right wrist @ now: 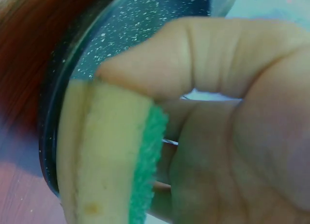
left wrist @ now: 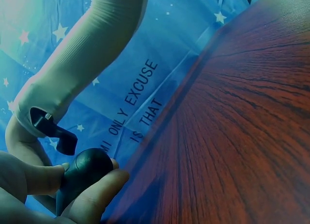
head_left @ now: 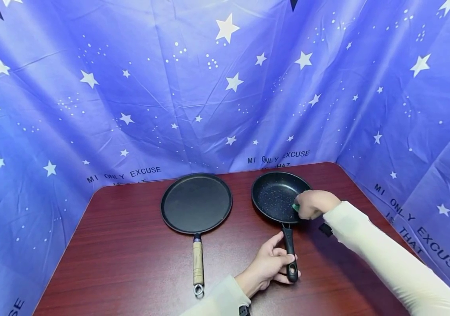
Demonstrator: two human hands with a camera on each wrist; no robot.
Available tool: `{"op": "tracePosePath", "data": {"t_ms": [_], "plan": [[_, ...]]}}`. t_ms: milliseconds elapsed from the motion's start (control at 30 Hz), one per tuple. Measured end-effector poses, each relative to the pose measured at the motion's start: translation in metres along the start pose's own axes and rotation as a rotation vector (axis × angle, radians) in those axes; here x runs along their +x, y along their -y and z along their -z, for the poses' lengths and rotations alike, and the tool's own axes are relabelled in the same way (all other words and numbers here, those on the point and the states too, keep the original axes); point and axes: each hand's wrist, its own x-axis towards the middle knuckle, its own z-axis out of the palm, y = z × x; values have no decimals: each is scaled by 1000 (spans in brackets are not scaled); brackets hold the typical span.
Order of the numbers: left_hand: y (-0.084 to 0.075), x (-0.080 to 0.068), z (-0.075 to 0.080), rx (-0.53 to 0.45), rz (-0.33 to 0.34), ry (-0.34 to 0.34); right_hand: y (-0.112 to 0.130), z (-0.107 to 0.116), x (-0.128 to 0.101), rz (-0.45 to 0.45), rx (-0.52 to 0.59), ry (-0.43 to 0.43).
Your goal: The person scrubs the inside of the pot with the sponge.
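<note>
A black speckled frying pan (head_left: 274, 197) sits on the table's right half, its handle toward me. My left hand (head_left: 264, 265) grips the black handle (head_left: 289, 245), thumb on top and fingers beneath; the left wrist view shows the rounded handle end (left wrist: 86, 170) between thumb and finger. Over the pan's right side, my right hand (head_left: 315, 203) pinches a sponge (right wrist: 111, 151) with a yellow body and a green scouring layer. In the right wrist view the sponge lies against the pan's inner wall. From the head, only a green bit of it shows beside the fingers.
To the left lies a flat black crepe pan (head_left: 197, 204) with a wooden handle (head_left: 197, 263) ending in a metal ring. Both pans rest on a dark red wood table (head_left: 130, 245). A blue star-printed cloth (head_left: 193, 96) hangs behind and along both sides.
</note>
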Motion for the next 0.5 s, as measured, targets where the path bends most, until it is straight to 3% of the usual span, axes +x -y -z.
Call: {"op": "tracePosePath", "data": {"t_ms": [300,500], "plan": [[-1,0,1,3,7,15,1,-1,-5,91,224,116],[-1,0,1,6,8,18,1,0,-8,154,244,137]]}}
